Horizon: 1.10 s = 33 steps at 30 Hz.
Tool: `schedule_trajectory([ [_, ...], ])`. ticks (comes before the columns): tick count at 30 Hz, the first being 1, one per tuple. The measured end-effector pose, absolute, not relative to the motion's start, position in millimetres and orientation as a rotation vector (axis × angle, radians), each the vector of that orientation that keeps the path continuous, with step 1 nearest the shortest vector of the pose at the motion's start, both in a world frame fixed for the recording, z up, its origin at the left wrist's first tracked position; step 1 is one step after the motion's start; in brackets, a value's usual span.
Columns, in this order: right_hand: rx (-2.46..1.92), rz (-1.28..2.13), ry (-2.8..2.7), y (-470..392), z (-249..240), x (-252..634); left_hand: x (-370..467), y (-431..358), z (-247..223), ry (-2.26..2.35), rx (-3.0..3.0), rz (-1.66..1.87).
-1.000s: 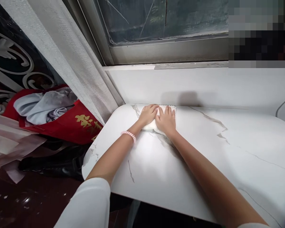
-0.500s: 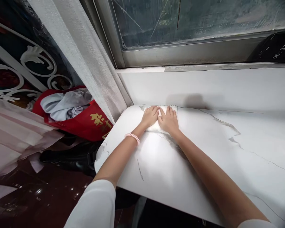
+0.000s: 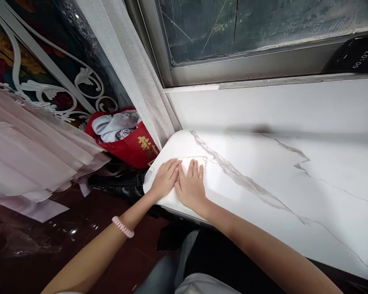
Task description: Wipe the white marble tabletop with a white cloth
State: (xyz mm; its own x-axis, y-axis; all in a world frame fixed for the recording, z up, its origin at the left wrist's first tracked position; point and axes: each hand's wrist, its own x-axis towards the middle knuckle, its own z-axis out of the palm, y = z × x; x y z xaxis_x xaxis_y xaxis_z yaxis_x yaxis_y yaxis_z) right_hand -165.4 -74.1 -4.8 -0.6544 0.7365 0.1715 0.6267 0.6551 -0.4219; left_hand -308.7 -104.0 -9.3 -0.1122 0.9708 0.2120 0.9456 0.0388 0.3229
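Note:
A thin white cloth point(image 3: 185, 163) with a patterned edge lies on the white marbled table point(image 3: 230, 204), near the rounded left corner. My left hand point(image 3: 165, 177) rests flat on its left part, wearing a pink coiled band point(image 3: 123, 227) at the wrist. Beside it, my right hand point(image 3: 190, 185) presses flat on the cloth, fingers stretched and slightly apart. The thumbs are close together. Both palms hide much of the cloth.
A red bag point(image 3: 125, 147) holding pale fabric stands left of the table, below a white curtain point(image 3: 135, 61). A black chair-like object point(image 3: 116, 185) sits under it. Behind the table is a metal-framed window point(image 3: 221, 69) with a dark timer display point(image 3: 358, 55) at right.
Both hands have moved the cloth from the table's back edge toward the front left corner. The view has shifted somewhat to the left.

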Motion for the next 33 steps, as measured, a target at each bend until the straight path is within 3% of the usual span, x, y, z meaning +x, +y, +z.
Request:
schedule_trajectory([
  [8, -1.041, 0.592, -2.528, -87.5, -3.5, -180.0, -327.2, -113.2, -6.3, 2.234, 2.096, 0.469],
  [23, -1.27, 0.379, -2.426, 82.7, -10.4, -237.0, -369.4, 77.2, -9.2, 2.315, 2.051, 0.455],
  [33, -1.325, 0.243, -2.365, 136.5, -17.1, -243.1, -374.2, 141.3, -12.4, 2.281, 2.087, 0.457],
])
